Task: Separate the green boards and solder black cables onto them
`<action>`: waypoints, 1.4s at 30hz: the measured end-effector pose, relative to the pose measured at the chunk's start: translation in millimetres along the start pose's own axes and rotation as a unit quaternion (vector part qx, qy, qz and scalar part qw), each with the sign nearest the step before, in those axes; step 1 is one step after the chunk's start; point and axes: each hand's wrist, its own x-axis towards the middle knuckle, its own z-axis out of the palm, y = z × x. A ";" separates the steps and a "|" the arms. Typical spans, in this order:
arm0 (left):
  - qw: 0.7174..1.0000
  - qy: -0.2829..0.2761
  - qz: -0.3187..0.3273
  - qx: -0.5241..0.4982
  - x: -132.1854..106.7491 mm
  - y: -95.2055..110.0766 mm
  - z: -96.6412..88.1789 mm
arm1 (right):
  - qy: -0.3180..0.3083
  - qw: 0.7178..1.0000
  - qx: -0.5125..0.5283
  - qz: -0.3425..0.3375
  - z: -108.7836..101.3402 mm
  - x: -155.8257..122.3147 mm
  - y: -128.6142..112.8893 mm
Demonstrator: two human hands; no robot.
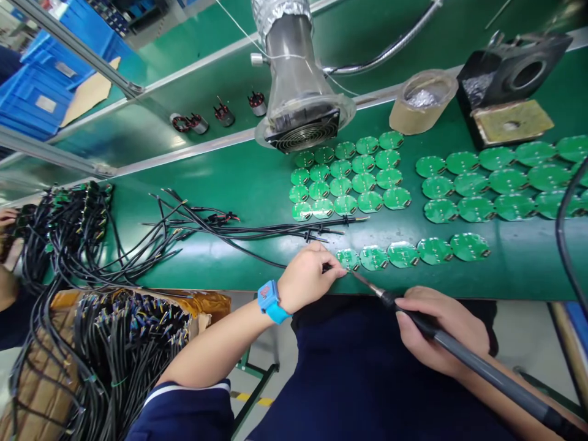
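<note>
My left hand (309, 272), with a blue wrist strap (271, 301), pinches a black wire (257, 254) and holds its end against a small round green circuit board (348, 258). That board is the leftmost in a short row of such boards near the table's front edge. My right hand (438, 331) is closed around a black soldering iron (463, 355). The iron's tip (356, 277) touches the edge of the same board.
Two groups of round green boards (349, 177) (500, 180) lie further back. A fume extractor fan (301, 116) stands behind them, with a tape roll (420, 101) and an iron stand (509, 86) to its right. Loose black wires (193, 226) and bundled wires (114, 349) lie left. Another person's hand (7, 217) shows at far left.
</note>
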 end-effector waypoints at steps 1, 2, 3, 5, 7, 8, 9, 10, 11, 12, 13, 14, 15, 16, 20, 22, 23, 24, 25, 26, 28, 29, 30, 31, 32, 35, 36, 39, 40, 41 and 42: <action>1.000 -0.001 0.002 -0.001 0.0 -0.6 0.5 | -0.001 1.000 -0.002 0.002 0.4 0.4 0.1; 1.000 -0.001 0.002 -0.003 0.0 -1.2 1.0 | -0.003 1.000 -0.004 0.003 0.8 0.8 0.2; 1.000 0.001 0.002 -0.004 0.0 -1.7 1.4 | -0.003 1.000 -0.004 0.004 1.2 1.3 0.2; 1.000 0.005 0.002 -0.004 -0.2 -2.2 2.0 | -0.003 1.000 -0.003 0.001 1.7 2.7 0.2; 1.000 0.010 0.002 -0.002 -0.7 -2.1 2.6 | -0.011 1.000 0.003 -0.002 2.0 4.7 -0.1; 1.000 0.014 0.003 0.000 -1.0 -1.8 2.9 | -0.020 1.000 0.008 0.001 2.1 5.7 -0.4; 1.000 0.018 0.006 0.001 -1.3 -1.5 3.2 | -0.028 1.000 0.011 0.004 2.2 6.7 -0.7; 1.000 0.021 0.009 0.002 -1.6 -1.1 3.5 | -0.035 0.999 0.014 0.006 2.2 7.5 -0.9; 1.000 0.024 0.012 0.003 -1.9 -0.8 3.8 | -0.038 0.999 0.016 0.007 2.3 8.0 -1.2; 1.000 0.026 0.014 0.006 -2.1 -0.6 4.1 | -0.039 0.999 0.017 0.008 2.3 8.2 -1.3; 0.999 0.027 0.016 0.009 -2.3 -0.4 4.3 | -0.037 0.999 0.017 0.008 2.3 8.0 -1.3; 0.999 0.026 0.016 0.012 -2.3 -0.4 4.4 | -0.037 0.999 0.018 0.008 2.3 7.5 -1.3; 0.999 0.025 0.015 0.016 -2.2 -0.4 4.5 | -0.039 0.999 0.019 0.008 2.3 6.7 -1.3; 0.999 0.024 0.015 0.019 -2.0 -0.5 4.5 | -0.041 0.999 0.017 0.008 2.1 5.7 -1.3; 0.999 0.017 0.017 0.022 -0.2 -0.9 4.2 | -0.019 1.000 -0.012 0.011 -0.4 1.7 -2.4; 0.999 0.015 0.018 0.024 0.7 -0.6 3.7 | -0.004 0.999 -0.032 0.018 -2.1 1.7 -3.5; 0.999 0.014 0.017 0.025 1.0 -0.2 3.4 | -0.003 0.999 -0.040 0.019 -2.6 2.6 -4.1; 0.999 0.012 0.017 0.027 1.1 0.2 2.9 | -0.007 0.999 -0.046 0.016 -2.7 4.0 -4.5; 0.999 0.010 0.016 0.029 1.2 0.6 2.5 | -0.015 0.999 -0.050 0.011 -2.5 6.0 -4.9; 0.999 0.009 0.014 0.031 1.1 1.1 2.0 | -0.026 0.998 -0.052 0.004 -1.9 8.2 -5.2; 0.999 0.005 0.009 0.033 1.0 1.9 1.2 | -0.046 0.997 -0.054 -0.011 -0.1 12.4 -5.7; 0.999 0.004 0.007 0.034 1.0 2.3 1.0 | -0.057 0.997 -0.058 -0.013 0.9 14.0 -6.0; 0.999 0.002 0.006 0.035 1.1 2.5 1.0 | -0.066 0.996 -0.064 -0.015 1.8 14.8 -6.4; 0.999 0.000 0.005 0.036 1.3 2.7 1.1 | -0.074 0.995 -0.072 -0.015 2.6 14.9 -6.8; 0.999 -0.001 0.004 0.037 1.5 2.8 1.3 | -0.082 0.993 -0.081 -0.014 3.2 14.1 -7.3; 0.999 0.001 -0.006 0.041 2.3 3.3 2.1 | -0.100 0.989 -0.107 -0.005 5.2 7.3 -8.4; 0.999 0.003 -0.010 0.043 2.5 3.7 2.2 | -0.103 0.988 -0.115 -0.004 6.2 4.2 -8.5; 0.998 0.005 -0.020 0.055 3.3 5.6 1.4 | -0.095 0.987 -0.126 -0.022 9.7 -2.9 -8.7; 0.998 0.004 -0.024 0.061 3.7 6.4 0.8 | -0.088 0.988 -0.122 -0.034 10.5 -3.7 -9.0; 0.997 0.002 -0.029 0.069 4.3 7.4 0.2 | -0.078 0.989 -0.118 -0.049 11.0 -3.4 -9.4; 0.996 -0.001 -0.033 0.077 5.1 8.4 -0.5 | -0.073 0.989 -0.114 -0.058 10.8 -2.2 -10.0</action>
